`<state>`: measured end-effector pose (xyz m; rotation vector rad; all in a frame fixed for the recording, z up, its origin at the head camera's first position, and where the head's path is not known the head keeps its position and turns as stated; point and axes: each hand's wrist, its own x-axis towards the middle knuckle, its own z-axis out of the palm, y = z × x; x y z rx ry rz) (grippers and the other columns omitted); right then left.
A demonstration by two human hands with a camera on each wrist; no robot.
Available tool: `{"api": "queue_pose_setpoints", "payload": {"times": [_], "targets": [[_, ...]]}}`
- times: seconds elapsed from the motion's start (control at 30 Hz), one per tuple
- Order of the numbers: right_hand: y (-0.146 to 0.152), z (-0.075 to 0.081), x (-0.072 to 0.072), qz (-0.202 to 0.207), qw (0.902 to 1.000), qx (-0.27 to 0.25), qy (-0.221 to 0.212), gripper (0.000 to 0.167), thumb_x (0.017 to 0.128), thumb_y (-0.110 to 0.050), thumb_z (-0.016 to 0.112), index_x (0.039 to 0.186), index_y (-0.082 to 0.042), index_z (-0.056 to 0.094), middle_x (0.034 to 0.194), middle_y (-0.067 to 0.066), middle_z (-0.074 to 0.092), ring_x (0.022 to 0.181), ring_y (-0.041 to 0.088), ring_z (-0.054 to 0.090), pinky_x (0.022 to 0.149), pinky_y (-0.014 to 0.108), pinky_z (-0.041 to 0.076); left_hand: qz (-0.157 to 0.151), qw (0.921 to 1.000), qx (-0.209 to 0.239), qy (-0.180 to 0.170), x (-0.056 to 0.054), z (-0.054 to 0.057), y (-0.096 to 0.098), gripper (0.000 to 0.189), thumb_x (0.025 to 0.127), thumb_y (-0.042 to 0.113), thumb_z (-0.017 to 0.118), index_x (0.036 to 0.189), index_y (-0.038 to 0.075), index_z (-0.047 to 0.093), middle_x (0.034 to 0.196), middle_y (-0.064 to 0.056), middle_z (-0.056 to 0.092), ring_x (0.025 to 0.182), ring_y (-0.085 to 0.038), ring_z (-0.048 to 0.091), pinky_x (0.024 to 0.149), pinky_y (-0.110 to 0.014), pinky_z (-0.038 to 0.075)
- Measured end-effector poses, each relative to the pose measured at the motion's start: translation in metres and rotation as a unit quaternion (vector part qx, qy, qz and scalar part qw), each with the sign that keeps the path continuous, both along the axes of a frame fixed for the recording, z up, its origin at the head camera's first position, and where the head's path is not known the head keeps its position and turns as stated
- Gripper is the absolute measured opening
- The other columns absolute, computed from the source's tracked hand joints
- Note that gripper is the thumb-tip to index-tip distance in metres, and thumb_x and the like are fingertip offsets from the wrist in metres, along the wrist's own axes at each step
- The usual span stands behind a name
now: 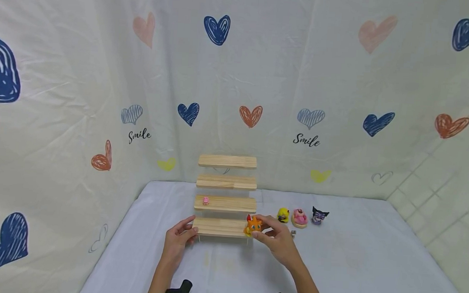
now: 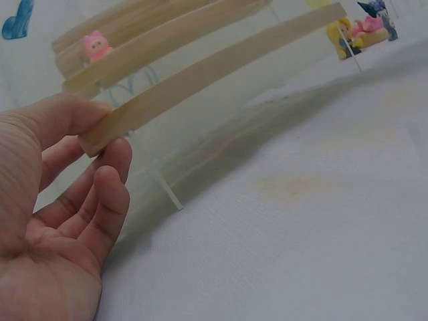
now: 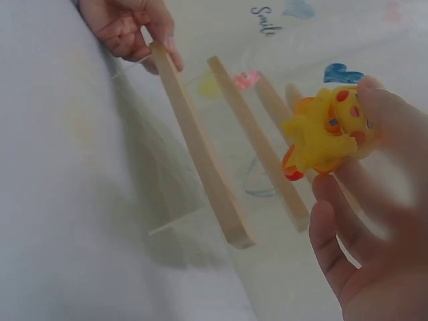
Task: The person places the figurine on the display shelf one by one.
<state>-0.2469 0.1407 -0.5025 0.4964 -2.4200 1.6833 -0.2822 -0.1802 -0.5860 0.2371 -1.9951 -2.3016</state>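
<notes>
A tiered wooden shelf (image 1: 222,227) with several light planks stands on the table. My left hand (image 1: 179,236) grips the left end of its lowest plank between thumb and fingers, as the left wrist view also shows. In my right hand (image 1: 277,242) I hold a yellow and orange toy figurine (image 3: 328,130), pinched by thumb and fingers. In the head view it is at the right end of the lowest plank; whether it touches the wood I cannot tell. A small pink figurine (image 1: 205,201) sits on the left part of the plank above.
Right of the shelf stand a yellow figurine (image 1: 283,215), a pink figurine on a round base (image 1: 300,218) and a dark purple figurine (image 1: 319,215). A small greyish object (image 1: 293,233) lies partly behind my right hand. A heart-printed curtain (image 1: 239,74) hangs behind the white-covered table (image 1: 357,264).
</notes>
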Motion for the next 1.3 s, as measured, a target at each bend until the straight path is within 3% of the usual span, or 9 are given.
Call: {"api": "queue_pose_setpoints", "payload": {"times": [0.2,0.4,0.63,1.1,1.3], "targets": [[-0.019,0.003,-0.002,0.009,1.0,-0.001,0.001,0.044,0.092,-0.024,0.077,0.133,-0.012,0.068,0.113,0.004,0.071,0.1,0.018,0.06,0.081,0.026,0.055,-0.004,1.0,-0.005,0.007,0.0,0.0,-0.001,0.052,0.085,0.009,0.081,0.134,0.007,0.066,0.1,-0.007,0.068,0.076,-0.015,0.069,0.062,-0.024,0.054],[-0.037,0.016,-0.007,0.0,0.9999,0.004,-0.014,0.045,0.091,-0.029,0.078,0.133,-0.018,0.068,0.117,0.0,0.07,0.102,0.019,0.06,0.085,0.027,0.054,-0.001,1.0,-0.002,-0.006,0.0,0.001,0.0,0.05,0.085,0.011,0.082,0.133,0.012,0.068,0.103,-0.007,0.067,0.078,-0.017,0.069,0.063,-0.024,0.055],[-0.051,0.028,-0.018,0.003,0.9999,0.009,-0.009,0.045,0.091,-0.029,0.078,0.134,-0.018,0.068,0.116,0.001,0.071,0.101,0.018,0.06,0.083,0.026,0.053,-0.002,1.0,0.0,-0.002,0.0,0.003,0.0,0.051,0.085,0.009,0.081,0.134,0.008,0.067,0.101,-0.007,0.068,0.076,-0.016,0.069,0.062,-0.025,0.054],[-0.068,0.036,-0.043,-0.003,0.9999,0.004,-0.01,0.043,0.092,-0.027,0.077,0.133,-0.016,0.068,0.113,0.005,0.071,0.101,0.019,0.063,0.085,0.027,0.054,-0.01,0.9999,0.003,-0.002,0.001,0.005,0.0,0.052,0.086,0.009,0.081,0.136,0.008,0.066,0.103,-0.007,0.067,0.077,-0.015,0.068,0.062,-0.023,0.054],[-0.072,0.037,-0.051,-0.005,0.9997,0.003,-0.023,0.044,0.092,-0.028,0.077,0.134,-0.02,0.068,0.112,0.004,0.071,0.098,0.021,0.063,0.079,0.028,0.055,-0.009,0.9999,-0.001,-0.005,0.002,0.005,-0.001,0.053,0.086,0.01,0.081,0.136,0.008,0.065,0.102,-0.006,0.067,0.077,-0.015,0.069,0.063,-0.024,0.054]]}}
